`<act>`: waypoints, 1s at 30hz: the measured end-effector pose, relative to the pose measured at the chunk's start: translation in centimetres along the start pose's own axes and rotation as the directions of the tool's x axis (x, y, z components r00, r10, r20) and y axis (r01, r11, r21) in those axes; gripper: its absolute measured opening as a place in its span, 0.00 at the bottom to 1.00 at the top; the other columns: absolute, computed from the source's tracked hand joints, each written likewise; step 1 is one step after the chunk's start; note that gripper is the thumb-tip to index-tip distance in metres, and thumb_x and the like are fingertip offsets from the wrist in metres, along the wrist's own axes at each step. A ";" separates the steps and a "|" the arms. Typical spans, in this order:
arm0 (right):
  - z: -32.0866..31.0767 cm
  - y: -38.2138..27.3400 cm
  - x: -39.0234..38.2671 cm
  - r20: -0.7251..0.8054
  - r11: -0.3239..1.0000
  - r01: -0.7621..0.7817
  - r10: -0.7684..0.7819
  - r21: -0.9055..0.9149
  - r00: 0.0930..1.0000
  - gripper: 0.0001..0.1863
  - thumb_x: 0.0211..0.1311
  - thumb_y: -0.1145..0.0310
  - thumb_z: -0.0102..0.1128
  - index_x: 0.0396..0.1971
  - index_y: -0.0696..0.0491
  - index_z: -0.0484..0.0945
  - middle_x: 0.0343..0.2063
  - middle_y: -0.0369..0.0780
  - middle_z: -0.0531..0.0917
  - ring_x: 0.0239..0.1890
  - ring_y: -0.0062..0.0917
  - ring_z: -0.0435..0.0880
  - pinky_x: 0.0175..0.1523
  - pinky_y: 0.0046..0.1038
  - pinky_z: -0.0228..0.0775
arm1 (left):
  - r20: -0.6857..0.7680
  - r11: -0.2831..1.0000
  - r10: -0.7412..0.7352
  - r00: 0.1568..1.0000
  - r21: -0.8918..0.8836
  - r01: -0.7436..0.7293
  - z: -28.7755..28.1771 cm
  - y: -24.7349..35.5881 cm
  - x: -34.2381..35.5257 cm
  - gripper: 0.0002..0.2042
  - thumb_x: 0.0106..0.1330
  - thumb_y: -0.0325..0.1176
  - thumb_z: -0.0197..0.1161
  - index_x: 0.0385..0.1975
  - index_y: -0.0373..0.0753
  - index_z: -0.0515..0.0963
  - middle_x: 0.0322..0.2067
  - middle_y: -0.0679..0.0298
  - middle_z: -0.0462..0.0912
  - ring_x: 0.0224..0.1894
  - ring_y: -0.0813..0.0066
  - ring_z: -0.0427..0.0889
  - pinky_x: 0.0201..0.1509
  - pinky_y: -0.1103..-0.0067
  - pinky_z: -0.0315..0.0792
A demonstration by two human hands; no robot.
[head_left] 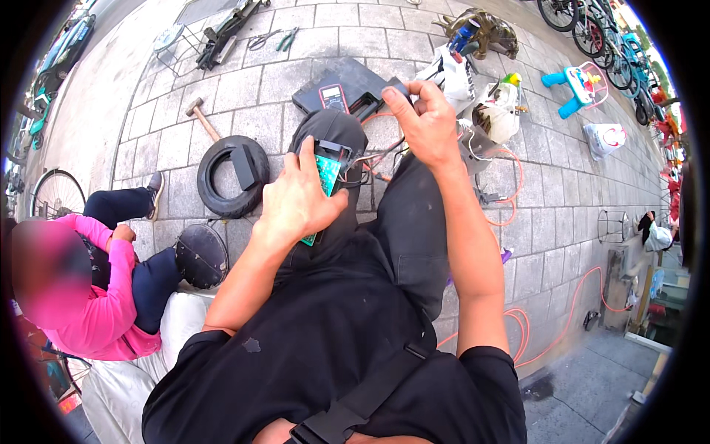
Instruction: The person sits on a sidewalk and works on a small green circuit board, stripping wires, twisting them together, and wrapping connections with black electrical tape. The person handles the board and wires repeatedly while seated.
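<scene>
My left hand [299,196] grips a green circuit board [326,175] at my left knee, its fingers and thumb spread across the board. A black housing part [333,150] and several thin wires [361,164] are at the board's far end. The hand hides much of the board. Raised to the right, apart from the board, my right hand [429,126] has its fingers bent and closed. A small dark piece [398,86] shows by its thumb tip; what the fingers hold is unclear. Beyond my knee, a multimeter [333,98] lies on a black case [310,90].
A tire [211,191] with a black block [243,167] on it and a hammer [203,118] lie left. A person in pink [111,296] sits beside me. Pliers [287,39] lie farther off. Containers [497,111] and an orange cable [520,174] are right.
</scene>
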State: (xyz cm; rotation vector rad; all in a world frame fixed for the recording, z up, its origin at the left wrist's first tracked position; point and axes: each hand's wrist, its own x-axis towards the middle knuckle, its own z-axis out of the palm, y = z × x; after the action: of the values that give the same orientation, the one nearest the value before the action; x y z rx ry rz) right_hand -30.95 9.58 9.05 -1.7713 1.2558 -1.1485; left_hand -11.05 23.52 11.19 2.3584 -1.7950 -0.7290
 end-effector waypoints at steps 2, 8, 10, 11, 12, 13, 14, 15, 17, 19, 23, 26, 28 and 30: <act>0.1 -0.4 0.8 0.037 0.998 0.052 -0.051 -0.024 0.998 0.25 0.64 0.52 0.80 0.42 0.62 0.86 0.33 0.37 0.82 0.29 0.18 0.76 0.36 0.26 0.72 | 0.026 1.000 0.001 1.000 -0.004 -0.001 0.1 0.2 0.3 0.55 0.59 0.52 0.73 0.81 0.35 0.49 0.65 0.39 0.72 0.63 0.37 0.80 0.64 0.52 0.77; -0.2 -1.6 0.8 0.101 0.969 0.225 -0.215 -0.103 0.971 0.22 0.60 0.54 0.82 0.38 0.58 0.86 0.34 0.39 0.85 0.28 0.24 0.80 0.35 0.28 0.74 | -0.045 0.982 0.189 0.981 0.017 -0.188 1.9 0.3 -0.3 0.51 0.59 0.49 0.74 0.81 0.39 0.54 0.69 0.40 0.66 0.71 0.40 0.70 0.66 0.52 0.75; 0.1 -0.7 0.3 0.119 0.977 0.185 -0.173 -0.101 0.978 0.22 0.59 0.54 0.82 0.38 0.58 0.86 0.35 0.39 0.85 0.29 0.24 0.81 0.36 0.28 0.75 | -0.083 0.966 0.259 0.962 0.049 -0.255 2.5 0.4 -0.1 0.51 0.57 0.49 0.76 0.80 0.40 0.58 0.72 0.42 0.64 0.74 0.39 0.65 0.70 0.50 0.69; 0.3 -0.1 0.1 0.103 0.984 0.155 -0.146 -0.087 0.984 0.23 0.60 0.52 0.82 0.38 0.59 0.86 0.35 0.39 0.85 0.30 0.24 0.81 0.37 0.28 0.75 | -0.096 0.955 0.296 0.950 0.048 -0.293 2.4 0.4 0.0 0.51 0.56 0.49 0.77 0.80 0.41 0.58 0.72 0.42 0.64 0.74 0.39 0.65 0.71 0.49 0.68; 0.5 0.4 -0.2 0.095 0.992 0.109 -0.103 -0.066 0.990 0.24 0.60 0.52 0.82 0.38 0.59 0.86 0.35 0.39 0.85 0.30 0.23 0.81 0.37 0.28 0.75 | -0.109 0.943 0.333 0.936 0.048 -0.330 2.4 0.4 0.1 0.51 0.56 0.49 0.78 0.79 0.41 0.59 0.72 0.43 0.63 0.74 0.38 0.64 0.72 0.49 0.66; 0.5 0.7 -0.4 0.091 0.997 0.067 -0.062 -0.049 0.994 0.24 0.60 0.52 0.82 0.38 0.59 0.86 0.35 0.39 0.85 0.31 0.22 0.81 0.37 0.28 0.75 | -0.174 0.917 0.389 0.905 -0.019 -0.398 2.4 0.3 0.3 0.48 0.55 0.46 0.79 0.77 0.40 0.63 0.73 0.46 0.65 0.75 0.43 0.64 0.72 0.49 0.65; 0.5 1.1 -0.6 0.086 0.999 0.025 -0.022 -0.031 0.996 0.24 0.60 0.52 0.82 0.38 0.60 0.86 0.35 0.39 0.85 0.31 0.22 0.81 0.37 0.28 0.75 | -0.195 0.886 0.450 0.871 -0.027 -0.464 2.2 0.1 0.5 0.46 0.55 0.45 0.79 0.75 0.39 0.65 0.72 0.48 0.66 0.75 0.45 0.65 0.72 0.50 0.65; 0.6 1.4 -0.6 0.084 1.000 -0.007 0.008 -0.015 0.996 0.25 0.60 0.51 0.82 0.38 0.60 0.86 0.35 0.39 0.85 0.31 0.21 0.80 0.37 0.28 0.74 | -0.217 0.849 0.508 0.833 -0.033 -0.527 1.7 -0.1 0.9 0.44 0.56 0.44 0.79 0.74 0.39 0.67 0.71 0.50 0.68 0.74 0.46 0.66 0.72 0.50 0.65; 0.7 2.0 -0.4 0.088 0.998 -0.067 0.065 0.014 0.994 0.26 0.60 0.50 0.82 0.38 0.61 0.86 0.35 0.39 0.85 0.32 0.20 0.80 0.37 0.28 0.74 | -0.290 0.777 0.569 0.770 -0.120 -0.619 1.2 0.1 1.5 0.32 0.59 0.39 0.78 0.64 0.37 0.77 0.63 0.55 0.78 0.69 0.51 0.72 0.71 0.56 0.66; 0.8 2.2 -0.3 0.094 0.996 -0.077 0.073 0.036 0.993 0.25 0.61 0.51 0.82 0.37 0.61 0.86 0.33 0.38 0.85 0.30 0.19 0.81 0.36 0.27 0.75 | -0.262 0.721 0.616 0.743 -0.194 -0.666 1.4 0.1 2.4 0.26 0.60 0.37 0.77 0.58 0.37 0.81 0.58 0.55 0.81 0.65 0.52 0.75 0.71 0.60 0.66; 0.8 0.8 -0.1 0.150 0.973 -0.159 0.134 0.168 0.980 0.24 0.64 0.53 0.80 0.38 0.62 0.85 0.29 0.38 0.87 0.28 0.16 0.83 0.33 0.24 0.76 | -0.257 0.649 0.675 0.692 -0.238 -0.722 1.4 1.0 3.0 0.17 0.63 0.32 0.74 0.52 0.39 0.85 0.49 0.60 0.86 0.56 0.58 0.79 0.66 0.67 0.68; 0.7 0.3 0.0 0.168 0.970 -0.188 0.162 0.155 0.972 0.23 0.66 0.54 0.79 0.38 0.62 0.84 0.27 0.38 0.88 0.27 0.15 0.85 0.33 0.22 0.77 | -0.209 0.664 0.666 0.717 -0.273 -0.696 1.8 1.2 3.3 0.16 0.64 0.30 0.73 0.52 0.41 0.84 0.41 0.64 0.87 0.50 0.63 0.80 0.59 0.67 0.68; 0.9 0.3 0.0 0.164 0.962 -0.211 0.183 0.174 0.969 0.23 0.66 0.53 0.79 0.39 0.62 0.84 0.28 0.38 0.89 0.28 0.16 0.85 0.33 0.22 0.77 | -0.244 0.666 0.633 0.735 -0.312 -0.677 1.9 1.3 3.3 0.14 0.65 0.29 0.72 0.50 0.41 0.84 0.38 0.66 0.87 0.47 0.64 0.81 0.56 0.67 0.68; 1.1 0.6 0.0 0.138 0.960 -0.209 0.185 0.186 0.973 0.23 0.67 0.53 0.78 0.39 0.62 0.84 0.28 0.38 0.89 0.28 0.16 0.85 0.34 0.23 0.77 | -0.263 0.678 0.621 0.738 -0.291 -0.675 2.2 1.3 3.3 0.11 0.64 0.29 0.73 0.46 0.41 0.83 0.37 0.67 0.87 0.45 0.64 0.81 0.53 0.67 0.68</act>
State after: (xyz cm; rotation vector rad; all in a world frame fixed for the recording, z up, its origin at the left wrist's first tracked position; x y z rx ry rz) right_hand -30.16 9.45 8.15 -1.5074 1.1739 -1.0018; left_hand -12.45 20.54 8.61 1.3335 -2.0122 -0.6776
